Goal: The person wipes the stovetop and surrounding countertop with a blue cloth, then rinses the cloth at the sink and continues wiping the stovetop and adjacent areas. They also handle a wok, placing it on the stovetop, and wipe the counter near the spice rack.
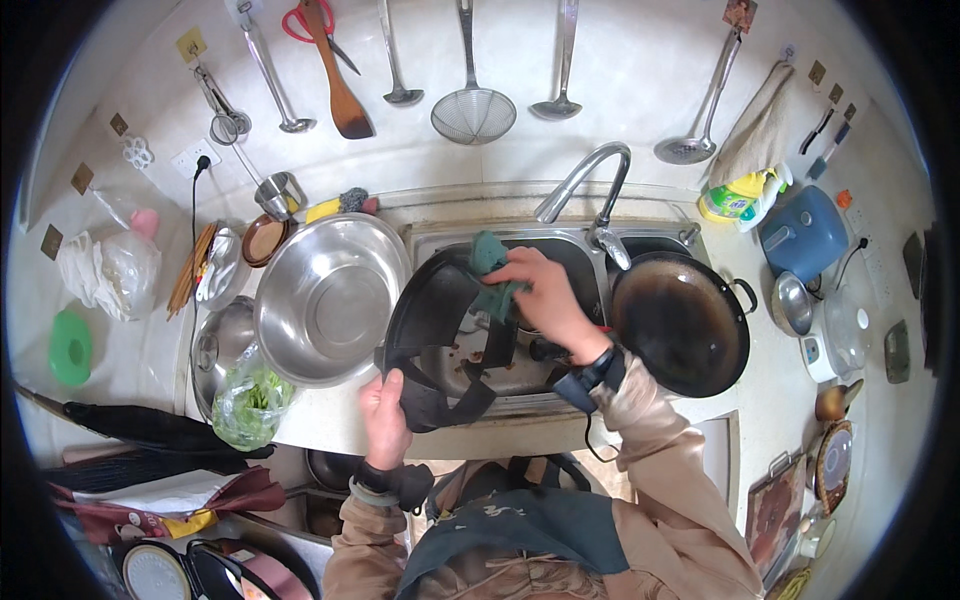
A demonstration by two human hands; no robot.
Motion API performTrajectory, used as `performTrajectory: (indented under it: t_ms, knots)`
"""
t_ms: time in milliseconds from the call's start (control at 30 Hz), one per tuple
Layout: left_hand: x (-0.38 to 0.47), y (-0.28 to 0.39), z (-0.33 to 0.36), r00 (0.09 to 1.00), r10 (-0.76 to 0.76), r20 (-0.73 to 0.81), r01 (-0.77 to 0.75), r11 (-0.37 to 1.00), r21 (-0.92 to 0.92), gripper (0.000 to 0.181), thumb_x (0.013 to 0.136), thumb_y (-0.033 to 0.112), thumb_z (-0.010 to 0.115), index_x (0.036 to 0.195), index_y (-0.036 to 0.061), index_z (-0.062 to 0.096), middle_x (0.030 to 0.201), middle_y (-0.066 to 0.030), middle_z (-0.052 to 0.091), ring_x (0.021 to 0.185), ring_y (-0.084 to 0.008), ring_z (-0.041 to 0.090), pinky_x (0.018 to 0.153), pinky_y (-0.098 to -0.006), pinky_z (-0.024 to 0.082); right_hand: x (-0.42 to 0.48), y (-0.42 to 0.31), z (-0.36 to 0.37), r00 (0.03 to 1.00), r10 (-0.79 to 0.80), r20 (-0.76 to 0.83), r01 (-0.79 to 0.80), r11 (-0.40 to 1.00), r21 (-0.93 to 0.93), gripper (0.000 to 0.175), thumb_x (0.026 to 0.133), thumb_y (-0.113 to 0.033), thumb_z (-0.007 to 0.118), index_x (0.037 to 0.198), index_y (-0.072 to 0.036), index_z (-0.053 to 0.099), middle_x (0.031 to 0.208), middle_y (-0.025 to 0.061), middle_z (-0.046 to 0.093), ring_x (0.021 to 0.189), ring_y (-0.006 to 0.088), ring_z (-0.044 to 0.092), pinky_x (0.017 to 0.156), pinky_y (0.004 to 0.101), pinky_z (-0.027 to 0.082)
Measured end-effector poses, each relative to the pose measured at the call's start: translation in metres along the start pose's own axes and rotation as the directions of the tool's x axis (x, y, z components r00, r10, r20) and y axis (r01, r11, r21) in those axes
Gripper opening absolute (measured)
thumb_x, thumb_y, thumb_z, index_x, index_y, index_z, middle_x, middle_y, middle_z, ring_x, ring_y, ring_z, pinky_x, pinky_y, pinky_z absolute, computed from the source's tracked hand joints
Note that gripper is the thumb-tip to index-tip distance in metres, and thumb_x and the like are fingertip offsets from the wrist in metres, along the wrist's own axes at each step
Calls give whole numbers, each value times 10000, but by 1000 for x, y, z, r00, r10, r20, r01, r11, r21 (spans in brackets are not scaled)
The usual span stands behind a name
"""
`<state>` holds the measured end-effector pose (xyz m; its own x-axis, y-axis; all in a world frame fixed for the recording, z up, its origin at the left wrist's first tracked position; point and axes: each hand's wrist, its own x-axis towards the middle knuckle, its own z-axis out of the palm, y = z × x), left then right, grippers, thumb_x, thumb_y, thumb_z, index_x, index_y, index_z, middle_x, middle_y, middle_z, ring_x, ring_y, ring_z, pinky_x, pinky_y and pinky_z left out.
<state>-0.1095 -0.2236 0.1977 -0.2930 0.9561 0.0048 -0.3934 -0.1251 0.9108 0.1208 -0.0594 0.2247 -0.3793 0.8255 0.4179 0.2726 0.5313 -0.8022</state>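
Note:
My left hand [386,416] grips the near left edge of a black ring-shaped stove part [427,307] with wide cut-outs, possibly a hob surround. It is held tilted over the left basin of a steel sink [480,379], where food scraps lie on the bottom. My right hand [551,296] holds a green cloth [489,253] against the far right part of the ring. Some dark items in the basin are partly hidden under my right wrist. The chrome faucet [581,180] stands behind my right hand.
A wide steel bowl [337,300] stands left of the sink, beside a plastic bag of greens [259,397]. A dark wok [682,322] covers part of the right basin. Ladles and a wire skimmer [474,116] hang on the wall. A blue container [804,232] stands at the right.

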Motion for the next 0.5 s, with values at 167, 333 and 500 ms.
performTrajectory:
  t_ms: [167,333,500]
  knots:
    - [-4,1,-3,996,47,75,-61,977,202,207,966,167,570,909,-27,612,827,-10,630,719,-59,508,629,-262,417,-6,-15,-30,821,568,51,-525,717,459,241,832,-30,546,1027,20,679,869,104,693,833,167,651,758,278,514]
    - [-10,17,18,794,234,561,-594,493,635,287,809,164,715,668,29,504,585,-97,435,491,-205,455,446,-357,356,-40,-59,-42,608,603,517,-794,439,421,693,936,-533,557,1273,69,512,1096,95,632,1001,137,592,828,245,494]
    - [-7,21,41,530,135,837,-796,421,436,211,770,163,705,803,39,537,657,-99,512,583,-291,576,485,-395,444,-51,-63,-50,422,753,505,-878,199,436,407,925,-355,596,1071,25,610,977,91,658,855,164,642,752,306,555]
